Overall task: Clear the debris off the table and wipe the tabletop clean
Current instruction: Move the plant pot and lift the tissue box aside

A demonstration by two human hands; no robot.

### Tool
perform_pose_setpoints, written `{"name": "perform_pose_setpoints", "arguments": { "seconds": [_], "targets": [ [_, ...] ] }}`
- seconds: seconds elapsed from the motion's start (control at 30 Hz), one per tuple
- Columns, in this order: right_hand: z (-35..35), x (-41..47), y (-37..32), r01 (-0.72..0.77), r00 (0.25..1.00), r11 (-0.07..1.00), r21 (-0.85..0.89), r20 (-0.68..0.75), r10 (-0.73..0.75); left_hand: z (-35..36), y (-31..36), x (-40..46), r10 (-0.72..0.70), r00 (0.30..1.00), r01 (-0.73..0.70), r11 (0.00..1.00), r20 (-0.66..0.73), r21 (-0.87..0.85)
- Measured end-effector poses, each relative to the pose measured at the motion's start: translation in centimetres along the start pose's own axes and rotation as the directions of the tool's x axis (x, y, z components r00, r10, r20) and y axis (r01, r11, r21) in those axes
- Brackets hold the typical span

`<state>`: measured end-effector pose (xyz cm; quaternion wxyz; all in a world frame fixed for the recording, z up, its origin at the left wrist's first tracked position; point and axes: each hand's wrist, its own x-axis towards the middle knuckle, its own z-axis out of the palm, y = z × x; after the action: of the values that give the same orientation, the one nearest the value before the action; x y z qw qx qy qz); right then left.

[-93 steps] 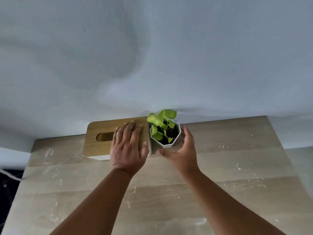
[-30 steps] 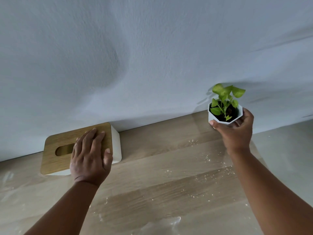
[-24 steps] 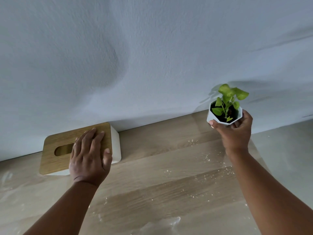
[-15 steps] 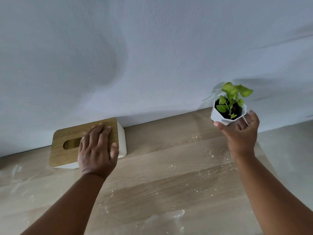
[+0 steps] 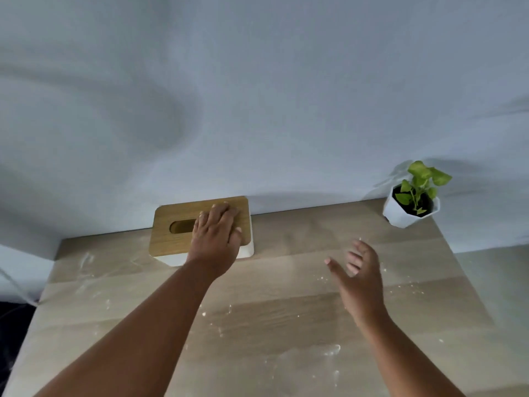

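pale wall point(image 5: 257, 96) backs a wooden table point(image 5: 286, 310) that runs from the near edge to the far wall. white debris point(image 5: 332, 350), the thing to be cleared, lies scattered over the tabletop as specks and smears: a thicker smear near the middle front, loose crumbs toward the right, faint streaks at the far left. most of it lies nearer than both hands and between the two forearms.

the left hand point(image 5: 214, 239) rests flat on the wooden lid of a tissue box point(image 5: 177, 224), fingers straight and close together, pointing toward the wall. the box stands against the wall at the far centre-left, its long axis running left to right. its slot sits just left of the fingers; no tissue shows in it, so whether the box is full cannot be told.

the right hand point(image 5: 360, 279) hovers over the table at centre-right, fingers spread and relaxed, gripping nothing. it is the hand nearer the crumbs on the right, and the slot lies to its left and farther off.

a pot point(image 5: 406, 210) stands alone at the far right corner, well apart from both hands, holding dark soil and a small green plant point(image 5: 420, 181).

judging by the pose, drawing a tissue to wipe with looks like the likely next step, with the left hand steadying the box.
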<state>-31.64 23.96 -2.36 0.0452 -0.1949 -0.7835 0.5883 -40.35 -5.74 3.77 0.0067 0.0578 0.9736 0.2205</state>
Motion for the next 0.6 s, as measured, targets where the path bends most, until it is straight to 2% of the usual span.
{"name": "perform_pose_setpoints", "arguments": {
  "seconds": [0.07, 0.13, 0.2, 0.3, 0.37, 0.5, 0.6],
  "targets": [
    [3.0, -1.0, -1.4, 0.012, 0.993, 1.000, 0.001, 0.121, -0.013, -1.4, -1.5, -0.5, 0.023, 1.000, -0.021, 0.995, 0.019, -0.100],
    [6.0, -1.7, -2.8, 0.025, 0.976, 1.000, -0.005, 0.218, -0.023, -2.5, -3.7, -1.6, 0.005, 1.000, -0.008, 0.994, -0.031, -0.111],
    [8.7, -2.2, -4.1, 0.053, 0.959, 0.998, -0.015, 0.279, -0.046, -3.2, -6.1, -3.2, -0.074, 0.989, 0.057, 0.990, -0.131, -0.129],
    [11.6, -2.6, -5.7, 0.103, 0.936, 0.993, -0.064, 0.343, -0.075, -3.4, -9.4, -5.1, -0.232, 0.944, 0.168, 0.950, -0.236, -0.263],
    [13.3, -2.6, -6.5, 0.105, 0.930, 0.993, -0.060, 0.359, -0.077, -3.3, -11.4, -5.9, -0.314, 0.927, 0.231, 0.909, -0.204, -0.347],
    [15.9, -2.4, -7.5, 0.065, 0.932, 0.998, -0.026, 0.359, -0.051, -2.9, -13.1, -6.4, -0.374, 0.925, 0.293, 0.811, -0.063, -0.506],
    [16.8, -2.3, -7.4, 0.050, 0.948, 0.998, -0.035, 0.317, -0.036, -2.6, -13.5, -6.2, -0.447, 0.893, 0.312, 0.701, -0.053, -0.641]
  ]
}}
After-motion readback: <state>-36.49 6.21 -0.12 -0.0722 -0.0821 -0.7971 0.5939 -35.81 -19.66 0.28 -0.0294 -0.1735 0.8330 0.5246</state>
